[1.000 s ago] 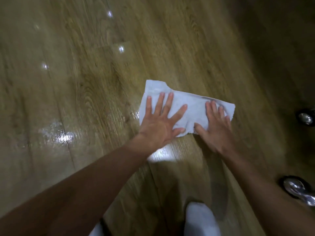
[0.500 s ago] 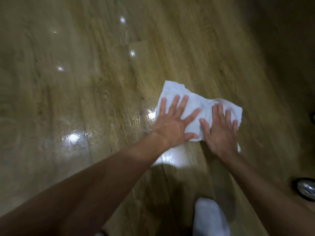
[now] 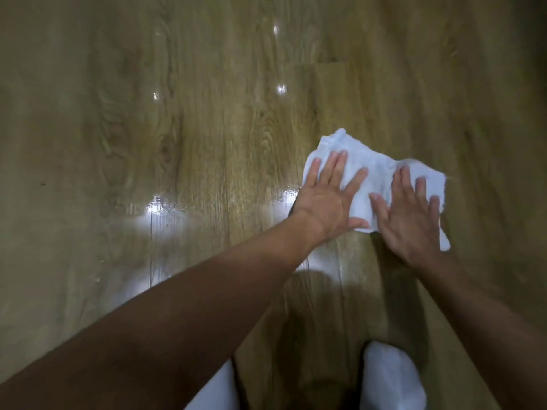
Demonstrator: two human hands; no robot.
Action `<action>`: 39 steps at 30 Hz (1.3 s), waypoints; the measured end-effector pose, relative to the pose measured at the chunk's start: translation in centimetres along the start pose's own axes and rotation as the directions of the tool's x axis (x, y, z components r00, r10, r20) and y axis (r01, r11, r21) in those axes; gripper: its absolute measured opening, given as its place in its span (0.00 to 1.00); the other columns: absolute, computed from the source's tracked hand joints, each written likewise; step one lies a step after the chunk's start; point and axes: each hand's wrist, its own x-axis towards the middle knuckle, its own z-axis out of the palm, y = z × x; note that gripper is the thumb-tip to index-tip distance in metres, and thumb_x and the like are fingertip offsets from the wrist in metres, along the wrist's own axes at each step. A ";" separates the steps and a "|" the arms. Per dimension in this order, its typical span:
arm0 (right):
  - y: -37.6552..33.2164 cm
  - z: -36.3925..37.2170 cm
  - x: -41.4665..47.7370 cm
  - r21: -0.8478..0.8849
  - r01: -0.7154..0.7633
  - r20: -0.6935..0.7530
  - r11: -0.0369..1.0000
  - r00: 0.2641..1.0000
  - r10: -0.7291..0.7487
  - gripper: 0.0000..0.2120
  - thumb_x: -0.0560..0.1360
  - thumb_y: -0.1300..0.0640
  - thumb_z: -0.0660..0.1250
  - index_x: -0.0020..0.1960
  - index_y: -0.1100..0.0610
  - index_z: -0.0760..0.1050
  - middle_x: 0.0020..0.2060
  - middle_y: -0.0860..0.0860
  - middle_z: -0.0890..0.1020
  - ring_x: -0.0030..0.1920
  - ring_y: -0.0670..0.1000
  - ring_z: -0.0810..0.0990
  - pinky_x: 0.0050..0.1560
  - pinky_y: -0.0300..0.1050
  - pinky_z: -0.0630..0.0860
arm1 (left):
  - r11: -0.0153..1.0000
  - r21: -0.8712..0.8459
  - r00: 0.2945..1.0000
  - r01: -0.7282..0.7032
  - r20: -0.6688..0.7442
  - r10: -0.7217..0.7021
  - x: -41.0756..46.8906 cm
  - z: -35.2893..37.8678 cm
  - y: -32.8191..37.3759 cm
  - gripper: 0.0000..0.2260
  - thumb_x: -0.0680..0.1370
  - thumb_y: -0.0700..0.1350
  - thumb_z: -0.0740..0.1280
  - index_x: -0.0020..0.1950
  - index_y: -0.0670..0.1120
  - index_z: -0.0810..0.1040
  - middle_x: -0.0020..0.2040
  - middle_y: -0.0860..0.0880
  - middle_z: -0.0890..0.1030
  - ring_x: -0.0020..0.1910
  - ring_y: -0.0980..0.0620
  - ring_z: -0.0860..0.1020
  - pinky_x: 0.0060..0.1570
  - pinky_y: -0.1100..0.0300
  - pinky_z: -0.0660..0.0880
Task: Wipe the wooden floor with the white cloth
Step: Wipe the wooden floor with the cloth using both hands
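- Because the job is the glossy brown wood-grain plank floor, I am bent low over it and it fills the whole view. Bright glare patches sit left of my arms, and I cannot tell whether they are wetness or only lamp reflection.
- Since I crouch to reach, my legs in white fabric show at the bottom edge, well back from the work.
- So that it rubs the boards, the crumpled white cloth lies on the floor right of centre, bunched a little between my palms.
- To spread the pressure, my left hand presses its left part and my right hand its right part, thumbs near each other.
- Nothing is pinched. My fingers are straight and splayed on both hands, which I judge suits sliding rather than lifting.
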 end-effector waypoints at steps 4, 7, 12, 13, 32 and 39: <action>-2.1 2.3 -7.1 -0.102 0.113 0.044 0.988 0.993 -0.109 0.32 0.79 0.41 0.40 0.77 0.57 0.53 0.77 0.52 0.55 0.77 0.56 0.50 0.75 0.60 0.47 | 0.997 0.003 0.996 -0.082 -0.019 0.082 -5.4 2.5 -0.4 0.41 0.75 0.70 0.54 0.79 0.52 0.40 0.78 0.40 0.37 0.77 0.44 0.35 0.74 0.43 0.37; -3.1 2.2 -5.5 -0.058 0.204 0.068 0.977 0.977 -0.200 0.29 0.80 0.44 0.41 0.77 0.55 0.54 0.77 0.50 0.54 0.77 0.56 0.49 0.74 0.61 0.47 | 0.999 -0.023 1.000 -0.028 -0.015 0.027 -6.4 2.9 -1.4 0.44 0.74 0.70 0.57 0.79 0.50 0.40 0.79 0.44 0.39 0.77 0.47 0.37 0.75 0.47 0.37; -7.4 1.3 1.6 -0.066 0.250 0.023 0.966 0.968 -0.249 0.29 0.82 0.44 0.45 0.78 0.56 0.46 0.78 0.50 0.51 0.77 0.57 0.47 0.73 0.64 0.46 | 0.978 -0.130 0.986 0.161 0.064 -0.154 -3.6 -0.7 -7.1 0.49 0.71 0.70 0.62 0.79 0.47 0.40 0.78 0.41 0.38 0.77 0.46 0.36 0.75 0.46 0.40; -8.3 1.3 1.7 -0.079 0.246 0.028 0.966 0.969 -0.244 0.29 0.82 0.45 0.45 0.78 0.56 0.46 0.78 0.50 0.51 0.77 0.57 0.47 0.73 0.64 0.46 | 0.977 -0.121 0.983 0.173 0.079 -0.164 -3.7 -0.9 -7.6 0.50 0.71 0.70 0.62 0.79 0.46 0.39 0.78 0.41 0.37 0.77 0.45 0.36 0.75 0.46 0.40; -16.9 5.4 -5.0 -0.178 0.641 0.192 0.747 0.767 -0.613 0.31 0.80 0.41 0.41 0.77 0.53 0.37 0.78 0.49 0.42 0.77 0.54 0.38 0.74 0.59 0.39 | 0.966 0.018 0.959 0.259 0.116 -0.260 -17.2 4.1 -12.9 0.57 0.65 0.76 0.60 0.77 0.44 0.34 0.76 0.38 0.34 0.75 0.41 0.33 0.74 0.44 0.38; -18.7 5.2 -2.4 -0.195 0.714 0.211 0.672 0.700 -0.682 0.32 0.78 0.37 0.41 0.78 0.51 0.41 0.78 0.46 0.43 0.77 0.51 0.39 0.74 0.57 0.38 | 0.937 -0.090 0.941 0.338 0.026 -0.337 -19.4 4.7 -14.6 0.35 0.79 0.65 0.43 0.79 0.47 0.39 0.79 0.43 0.41 0.78 0.47 0.39 0.76 0.48 0.42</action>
